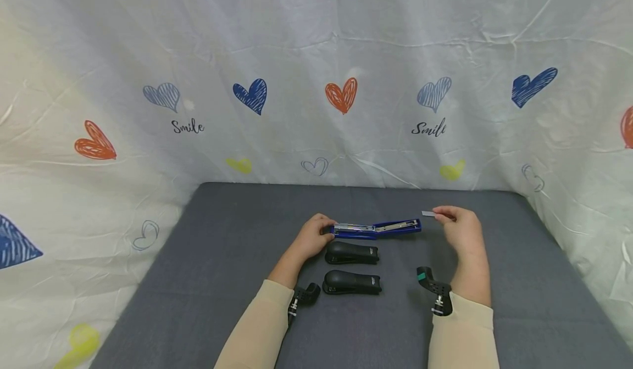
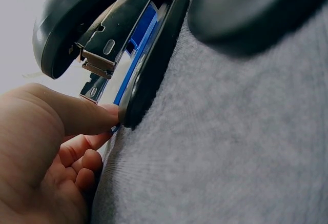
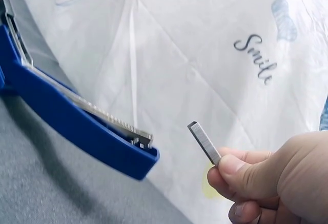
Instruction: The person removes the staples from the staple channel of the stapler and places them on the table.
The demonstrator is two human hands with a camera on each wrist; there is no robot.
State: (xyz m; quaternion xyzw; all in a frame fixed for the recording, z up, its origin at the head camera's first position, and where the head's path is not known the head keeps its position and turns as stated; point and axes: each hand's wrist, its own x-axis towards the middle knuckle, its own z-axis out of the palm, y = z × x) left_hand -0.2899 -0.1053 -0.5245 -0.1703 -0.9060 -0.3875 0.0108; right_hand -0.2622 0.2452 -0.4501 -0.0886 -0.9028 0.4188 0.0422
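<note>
Pinching staples [image 3: 206,143], the right hand [image 1: 462,230] hovers near the blue stapler [image 1: 356,235] the left hand [image 1: 312,238] grips.

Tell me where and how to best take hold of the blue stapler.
Probably best pinched at the left end of the blue stapler, coming from the left, where the left grip is. It lies unfolded lengthwise, left to right, so that end is clear of its middle joint; a black stapler lies close along its near side.
</note>
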